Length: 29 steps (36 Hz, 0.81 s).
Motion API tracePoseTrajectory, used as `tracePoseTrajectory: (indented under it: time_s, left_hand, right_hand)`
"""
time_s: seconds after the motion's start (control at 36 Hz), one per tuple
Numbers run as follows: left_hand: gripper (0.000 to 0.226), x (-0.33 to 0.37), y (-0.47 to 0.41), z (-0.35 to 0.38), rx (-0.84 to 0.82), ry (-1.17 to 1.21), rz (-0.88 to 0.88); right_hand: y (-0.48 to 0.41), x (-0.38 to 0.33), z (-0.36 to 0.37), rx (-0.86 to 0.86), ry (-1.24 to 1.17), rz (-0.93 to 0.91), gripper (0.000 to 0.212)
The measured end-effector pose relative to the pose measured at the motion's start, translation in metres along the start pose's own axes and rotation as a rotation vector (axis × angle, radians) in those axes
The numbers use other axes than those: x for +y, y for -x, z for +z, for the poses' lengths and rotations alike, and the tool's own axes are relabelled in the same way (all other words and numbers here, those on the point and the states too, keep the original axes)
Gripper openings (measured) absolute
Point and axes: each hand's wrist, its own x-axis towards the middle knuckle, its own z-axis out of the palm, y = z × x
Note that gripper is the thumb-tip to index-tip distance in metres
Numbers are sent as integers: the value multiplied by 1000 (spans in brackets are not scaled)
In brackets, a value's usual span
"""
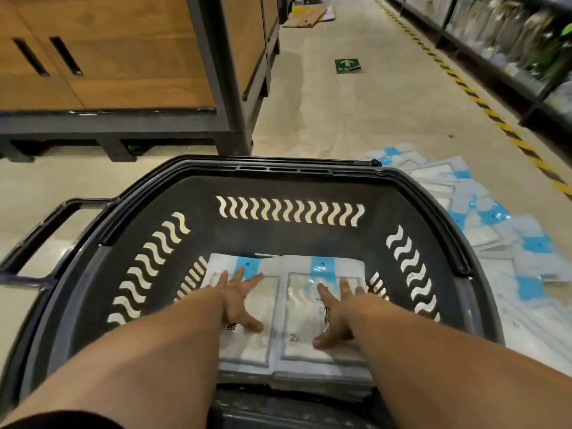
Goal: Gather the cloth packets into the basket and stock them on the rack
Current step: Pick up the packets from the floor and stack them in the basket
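A black plastic basket [288, 187] with wavy slots stands on the floor right in front of me. Two stacks of white cloth packets with blue header tabs lie side by side on its bottom. My left hand [240, 297] lies flat with spread fingers on the left stack [247, 345]. On the right stack [309, 305] my right hand [335, 314] presses flat, fingers straight. Several more packets [495, 230] are strewn on the floor to the right of the basket.
A wooden cabinet [123, 51] on a dark metal frame stands at the left, beyond the basket. A rack [510, 41] of hanging goods runs along the right behind a yellow-black floor stripe. Flattened cardboard [306, 15] and a green arrow sticker [348, 65] lie down the aisle.
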Motion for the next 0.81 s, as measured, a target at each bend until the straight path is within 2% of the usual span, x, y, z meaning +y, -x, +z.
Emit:
tracePoseTrajectory:
  time_s: [0.31, 0.42, 0.47, 0.56, 0.64, 0.72, 0.81]
  left_hand:
    - [119, -10, -6, -1, 10, -6, 7]
    - [108, -10, -6, -23, -52, 18, -35]
    - [98, -9, -3, -34, -20, 58, -82]
    - [83, 2, 11, -46, 97, 23, -114]
    - [69, 21, 30, -62, 196, -44, -92]
    - [50, 41, 47, -83, 298, -118, -50]
    - [44, 62, 63, -104, 399, -113, -23]
  right_hand:
    - [3, -7, 2, -4, 88, 34, 121]
    - [0, -12, -12, -19, 67, 60, 115]
    - [1, -19, -25, 38, 80, 27, 91]
    - [13, -22, -47, 219, 125, -20, 48]
    - [34, -20, -69, 387, 56, -66, 48]
    - [51, -19, -89, 500, 30, -144, 38]
    - [78, -6, -111, 601, 57, -211, 40]
